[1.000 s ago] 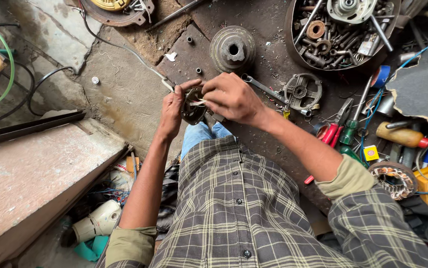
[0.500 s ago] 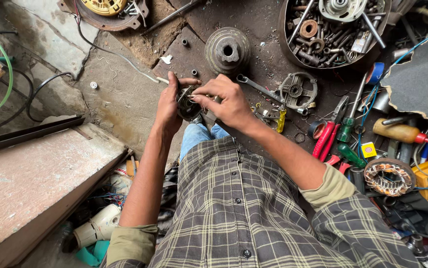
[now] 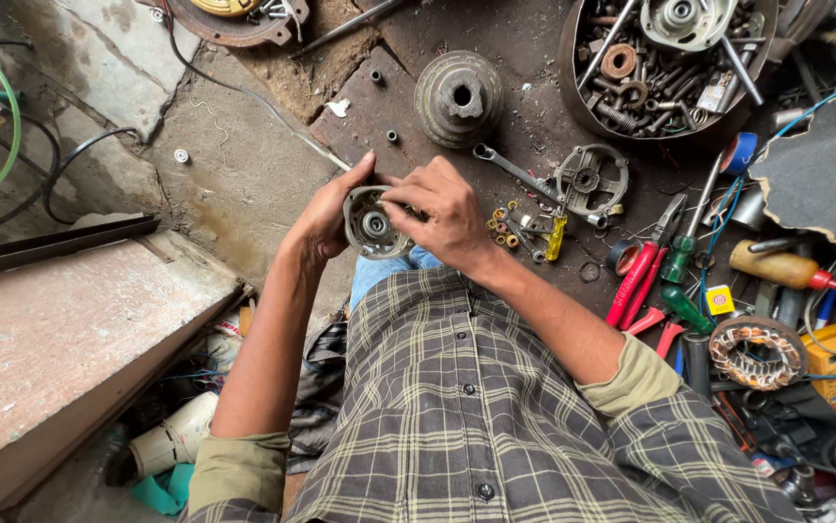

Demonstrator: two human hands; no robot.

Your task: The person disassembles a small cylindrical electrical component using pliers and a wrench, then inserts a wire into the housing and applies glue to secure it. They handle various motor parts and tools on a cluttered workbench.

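Observation:
A round grey metal motor end cover [image 3: 371,225] with a bearing seat in its middle is held up in front of me. My left hand [image 3: 326,215] grips its left rim. My right hand [image 3: 447,211] closes over its right side, fingers on the top edge. Both hands hover above my knees, over a dark metal plate [image 3: 534,126] on the floor. A similar open end cover [image 3: 591,179] and a spanner [image 3: 513,169] lie just right of my right hand.
A stepped pulley [image 3: 458,98] stands beyond the hands. A round tray [image 3: 668,60] of bolts and parts sits at the top right. Red pliers [image 3: 637,274], screwdrivers [image 3: 788,268] and a copper-wound stator [image 3: 757,352] lie right. A wooden board [image 3: 60,329] is left.
The hands have turned the end cover so that its inner face with the bearing seat shows. The view has shifted slightly, with both hands staying on the part.

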